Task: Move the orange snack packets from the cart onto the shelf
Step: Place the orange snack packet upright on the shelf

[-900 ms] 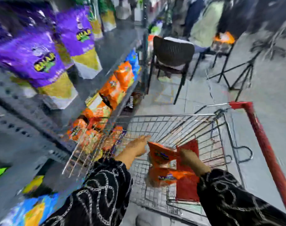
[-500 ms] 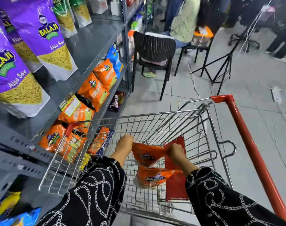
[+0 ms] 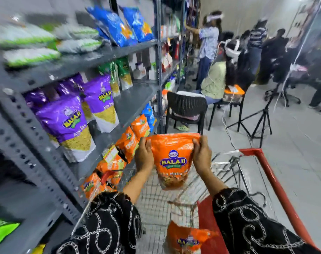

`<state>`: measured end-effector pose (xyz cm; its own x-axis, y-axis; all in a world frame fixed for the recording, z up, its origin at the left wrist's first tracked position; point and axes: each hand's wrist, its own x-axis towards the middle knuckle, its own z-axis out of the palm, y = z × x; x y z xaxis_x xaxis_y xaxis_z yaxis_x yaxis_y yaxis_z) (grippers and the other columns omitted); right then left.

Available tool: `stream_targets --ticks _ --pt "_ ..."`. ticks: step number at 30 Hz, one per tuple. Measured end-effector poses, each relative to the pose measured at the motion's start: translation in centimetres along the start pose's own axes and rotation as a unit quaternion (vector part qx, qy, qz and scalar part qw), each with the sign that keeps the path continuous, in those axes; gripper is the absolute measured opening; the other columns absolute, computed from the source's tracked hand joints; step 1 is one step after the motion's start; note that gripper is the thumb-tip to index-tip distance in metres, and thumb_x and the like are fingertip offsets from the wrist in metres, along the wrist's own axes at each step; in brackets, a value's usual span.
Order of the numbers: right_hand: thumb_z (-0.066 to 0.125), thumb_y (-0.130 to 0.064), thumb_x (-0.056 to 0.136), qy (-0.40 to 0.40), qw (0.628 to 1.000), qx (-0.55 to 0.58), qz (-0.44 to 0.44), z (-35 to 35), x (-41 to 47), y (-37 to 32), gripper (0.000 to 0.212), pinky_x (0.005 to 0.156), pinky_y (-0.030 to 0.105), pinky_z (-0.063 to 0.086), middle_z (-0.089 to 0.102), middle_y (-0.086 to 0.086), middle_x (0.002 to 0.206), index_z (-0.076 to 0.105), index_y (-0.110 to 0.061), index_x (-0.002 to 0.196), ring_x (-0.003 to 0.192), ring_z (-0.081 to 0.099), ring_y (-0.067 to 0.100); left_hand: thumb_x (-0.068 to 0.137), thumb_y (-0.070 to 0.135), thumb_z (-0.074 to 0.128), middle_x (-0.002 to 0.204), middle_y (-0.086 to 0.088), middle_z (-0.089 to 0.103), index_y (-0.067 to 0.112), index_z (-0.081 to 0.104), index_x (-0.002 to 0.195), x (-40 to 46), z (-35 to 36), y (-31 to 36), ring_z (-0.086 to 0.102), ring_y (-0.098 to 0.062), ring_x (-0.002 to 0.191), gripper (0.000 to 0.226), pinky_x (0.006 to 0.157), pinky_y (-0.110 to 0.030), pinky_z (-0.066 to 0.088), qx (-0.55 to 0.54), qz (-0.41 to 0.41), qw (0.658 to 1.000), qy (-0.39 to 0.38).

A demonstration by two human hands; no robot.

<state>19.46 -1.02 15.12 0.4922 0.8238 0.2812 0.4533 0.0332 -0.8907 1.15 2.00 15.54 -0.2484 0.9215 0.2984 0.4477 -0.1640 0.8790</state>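
Observation:
An orange Balaji snack packet (image 3: pixel 172 160) is held upright above the wire cart (image 3: pixel 227 167). My left hand (image 3: pixel 144 156) grips its left edge and my right hand (image 3: pixel 201 155) grips its top right edge. A second orange packet (image 3: pixel 188 239) lies in the cart's bottom, beside a red panel (image 3: pixel 209 226). On the grey shelf (image 3: pixel 123 110) to the left, several orange packets (image 3: pixel 127 143) stand in a row level with the held packet.
Purple Aloo Sev bags (image 3: pixel 68 121) fill the shelf above the orange row; blue bags (image 3: pixel 119 28) sit higher. A black chair (image 3: pixel 186 109) stands just past the cart. A tripod (image 3: pixel 260 121), a seated person (image 3: pixel 214 79) and several standing people occupy the aisle beyond.
Both hands lifted one orange packet out of the cart to shelf height. The other orange packet stayed in the cart. My view tilted up toward the shelves.

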Motion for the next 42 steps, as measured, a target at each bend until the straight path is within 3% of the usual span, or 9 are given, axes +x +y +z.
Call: stream_targets --ticks 4,9,13,16,23,29,35,39,42 --pt "0.045 -0.030 0.099 0.055 0.991 0.074 -0.102 0.4 2.9 -10.1 0.019 0.064 0.040 0.048 0.056 -0.010 0.068 0.042 -0.018 0.085 0.061 0.052 0.006 0.098 0.026 0.037 0.109 -0.027 0.066 0.008 0.051 0.121 4.0 -6.4 7.1 0.060 -0.043 0.099 0.033 0.078 -0.043 0.044 0.020 0.060 0.991 0.114" --pt "0.049 -0.027 0.098 0.065 0.965 0.152 -0.206 2.2 2.5 -22.4 0.015 0.062 0.036 0.043 0.065 0.013 0.075 0.049 -0.015 0.088 0.068 0.058 0.023 0.095 0.029 0.037 0.099 -0.030 0.067 0.006 0.056 0.117 6.0 -16.9 13.8 0.061 -0.042 0.089 0.037 0.071 -0.044 0.047 -0.002 0.131 0.960 0.249" --pt "0.054 -0.017 0.095 0.055 0.927 0.245 -0.279 4.1 -0.5 -33.1 0.019 0.062 0.026 0.032 0.062 0.009 0.076 0.057 -0.001 0.086 0.065 0.043 0.002 0.097 0.031 0.038 0.096 -0.022 0.069 0.011 0.056 0.104 6.1 -27.5 17.9 0.062 -0.040 0.086 0.028 0.068 -0.042 0.046 0.002 0.175 0.927 0.333" --pt "0.057 -0.017 0.094 0.031 0.905 0.314 -0.286 6.0 -4.5 -40.3 0.019 0.059 0.022 0.028 0.057 0.004 0.072 0.059 0.002 0.087 0.067 0.049 0.010 0.096 0.026 0.042 0.089 -0.023 0.069 0.008 0.056 0.093 4.6 -35.9 20.4 0.062 -0.041 0.081 0.023 0.064 -0.041 0.039 0.005 0.214 0.893 0.396" --pt "0.056 -0.022 0.096 -0.063 0.858 0.416 -0.296 11.5 -16.3 -53.6 0.023 0.063 0.036 0.038 0.058 0.008 0.073 0.060 0.001 0.092 0.069 0.051 0.015 0.095 0.021 0.046 0.084 -0.026 0.066 0.001 0.056 0.090 -0.9 -53.5 23.6 0.058 -0.041 0.076 0.023 0.061 -0.038 0.025 0.112 0.260 0.810 0.514" --pt "0.057 -0.034 0.092 -0.211 0.840 0.405 -0.293 15.0 -25.4 -63.7 0.024 0.078 0.042 0.051 0.072 0.016 0.091 0.062 -0.010 0.094 0.088 0.066 0.033 0.094 0.035 0.046 0.098 -0.025 0.068 0.005 0.058 0.093 -6.8 -68.0 23.6 0.060 -0.043 0.091 0.033 0.070 -0.043 0.041 0.258 0.198 0.764 0.557" --pt "0.059 -0.030 0.091 -0.282 0.797 0.409 -0.344 16.8 -32.9 -71.0 0.023 0.076 0.034 0.050 0.070 0.020 0.100 0.064 -0.008 0.093 0.096 0.065 0.035 0.093 0.039 0.045 0.107 -0.022 0.069 0.016 0.061 0.112 -11.3 -78.1 25.7 0.061 -0.040 0.101 0.033 0.077 -0.042 0.048 0.307 0.144 0.730 0.593" --pt "0.059 -0.032 0.091 -0.317 0.799 0.381 -0.340 18.4 -37.3 -73.0 0.021 0.075 0.038 0.050 0.072 0.019 0.100 0.065 -0.012 0.094 0.096 0.066 0.035 0.093 0.040 0.046 0.106 -0.028 0.066 0.017 0.060 0.113 -13.6 -81.4 24.8 0.059 -0.045 0.099 0.034 0.075 -0.044 0.047 0.333 0.107 0.704 0.619" --pt "0.058 -0.031 0.092 -0.344 0.799 0.366 -0.330 19.7 -39.9 -73.6 0.020 0.073 0.038 0.054 0.073 0.014 0.096 0.063 -0.013 0.100 0.089 0.070 0.033 0.093 0.042 0.046 0.106 -0.020 0.068 0.017 0.062 0.105 -14.7 -83.1 23.1 0.061 -0.039 0.097 0.032 0.070 -0.032 0.039 0.310 0.093 0.701 0.636"
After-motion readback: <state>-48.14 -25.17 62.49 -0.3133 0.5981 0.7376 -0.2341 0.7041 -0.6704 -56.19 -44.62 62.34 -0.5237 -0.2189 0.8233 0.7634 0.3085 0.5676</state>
